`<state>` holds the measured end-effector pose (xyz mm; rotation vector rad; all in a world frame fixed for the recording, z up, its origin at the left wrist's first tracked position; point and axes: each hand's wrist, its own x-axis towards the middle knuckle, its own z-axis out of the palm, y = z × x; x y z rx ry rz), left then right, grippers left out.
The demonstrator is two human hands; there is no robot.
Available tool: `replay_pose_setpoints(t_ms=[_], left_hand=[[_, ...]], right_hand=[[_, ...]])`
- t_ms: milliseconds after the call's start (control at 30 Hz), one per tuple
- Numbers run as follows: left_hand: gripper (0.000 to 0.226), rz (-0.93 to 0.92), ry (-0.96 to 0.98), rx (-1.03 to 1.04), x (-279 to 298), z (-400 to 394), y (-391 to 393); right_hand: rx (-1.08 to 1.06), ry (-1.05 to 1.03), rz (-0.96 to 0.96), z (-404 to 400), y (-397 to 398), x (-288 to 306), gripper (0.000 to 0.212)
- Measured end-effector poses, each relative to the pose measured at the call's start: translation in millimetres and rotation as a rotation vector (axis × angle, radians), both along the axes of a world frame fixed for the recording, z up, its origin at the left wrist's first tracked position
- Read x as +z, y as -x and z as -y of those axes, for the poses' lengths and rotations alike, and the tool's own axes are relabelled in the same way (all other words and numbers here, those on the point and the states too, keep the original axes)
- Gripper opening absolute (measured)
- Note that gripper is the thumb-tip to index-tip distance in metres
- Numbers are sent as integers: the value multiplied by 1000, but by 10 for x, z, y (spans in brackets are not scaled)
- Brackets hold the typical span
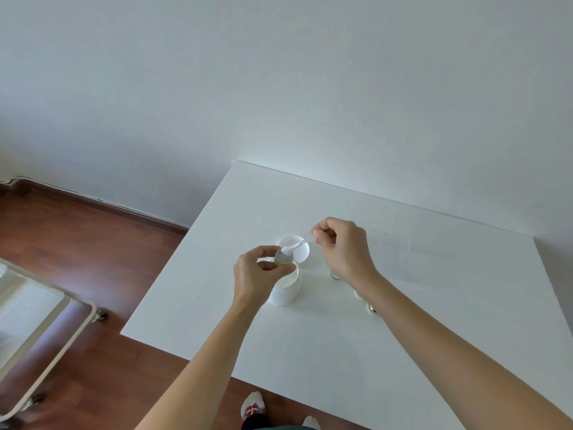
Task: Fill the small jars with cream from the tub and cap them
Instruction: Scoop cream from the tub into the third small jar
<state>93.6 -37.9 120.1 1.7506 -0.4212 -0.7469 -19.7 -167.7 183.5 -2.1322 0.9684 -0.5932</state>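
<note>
We see a white table (341,342) against a plain wall, a white wheeled cart (40,308) at left on the wood floor, and silver caps (371,310) partly hidden behind our right forearm. Our left hand (257,274) pinches a small clear jar (284,257) above the open white tub (286,290), whose round lid (294,248) lies just behind. Our right hand (342,246) pinches a thin spatula (296,246), its cream-loaded tip at the jar's mouth.

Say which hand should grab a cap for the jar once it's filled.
Right, probably. The left hand grips the small jar above the tub, while the right hand pinches only the spatula and hovers nearer the silver caps on the table.
</note>
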Motion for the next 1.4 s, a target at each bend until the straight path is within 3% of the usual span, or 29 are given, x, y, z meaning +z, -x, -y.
replay_pose_setpoints(t_ms=[267, 600, 733, 933, 1033, 1133, 1267, 1400], left_hand=[[30, -53, 34, 27, 60, 5, -35], [29, -71, 44, 45, 39, 2, -86], [29, -79, 38, 50, 5, -17, -127], [32, -78, 19, 81, -77, -125, -209], [33, -76, 9, 99, -107, -205, -245], [33, -79, -1, 115, -145, -285, -277], [33, -97, -4, 128, -179, -366, -312], [34, -98, -14, 129, -190, -402, -326]], right_hand=[[341, 381, 25, -78, 135, -6, 10], [378, 470, 112, -35, 233, -84, 13], [282, 389, 156, -37, 191, -89, 12], [-34, -165, 209, 56, 82, -178, 10], [-70, -297, 129, 114, 13, -286, 15], [-66, -266, 8, 114, -53, -421, 11], [105, -18, -180, 42, -182, -577, 9], [387, 301, -490, -50, -377, -723, 18]])
